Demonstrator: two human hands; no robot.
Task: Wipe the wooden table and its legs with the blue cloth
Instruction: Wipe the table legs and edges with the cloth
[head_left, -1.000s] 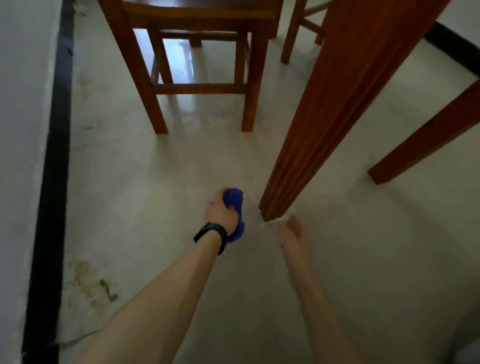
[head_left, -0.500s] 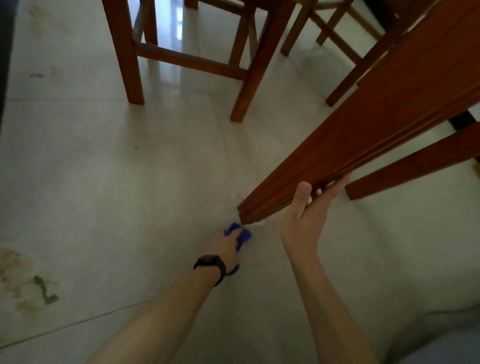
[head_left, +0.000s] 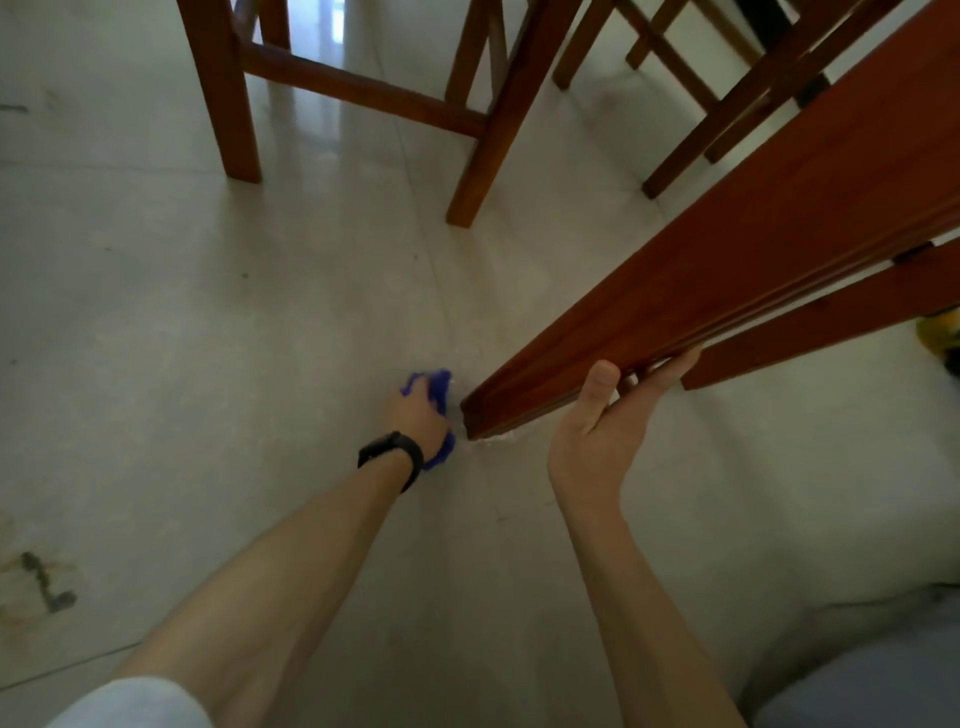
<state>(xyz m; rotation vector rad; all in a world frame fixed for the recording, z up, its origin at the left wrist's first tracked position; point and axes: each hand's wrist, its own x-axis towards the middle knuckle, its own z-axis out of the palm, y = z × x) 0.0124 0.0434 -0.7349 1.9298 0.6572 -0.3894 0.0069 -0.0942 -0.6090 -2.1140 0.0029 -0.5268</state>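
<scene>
Left hand: the left hand (head_left: 415, 415) is low down by the floor, with its back to the camera. Its fingers are curled tight round the blue cloth.
Blue cloth: the blue cloth (head_left: 440, 387) is bunched up in the left hand. Bits of it stick out at the top and at the bottom of the hand. It is just beside the foot of the table leg. I cannot tell if it touches the wood.
Right hand: the right hand (head_left: 597, 441) grips the table leg a little way up from its foot. The thumb lies on the side we can see. The fingers wrap round the far edge of the leg.
Table leg: the table leg (head_left: 727, 270) is big, reddish-brown and has grooves along its edge. It looks slanted, running from the top right down to the floor in the middle.
Other wooden leg: the other wooden leg (head_left: 831, 317) is thinner and sits just behind the big one, on the right.
Wristband: a black wristband (head_left: 392, 457) is on the left wrist.
Chair: the wooden chair (head_left: 483, 130) stands on the floor at the top, well apart from the hands.
Floor: the floor (head_left: 208, 338) is pale and shiny. A dark stain (head_left: 47, 587) is at the lower left.
</scene>
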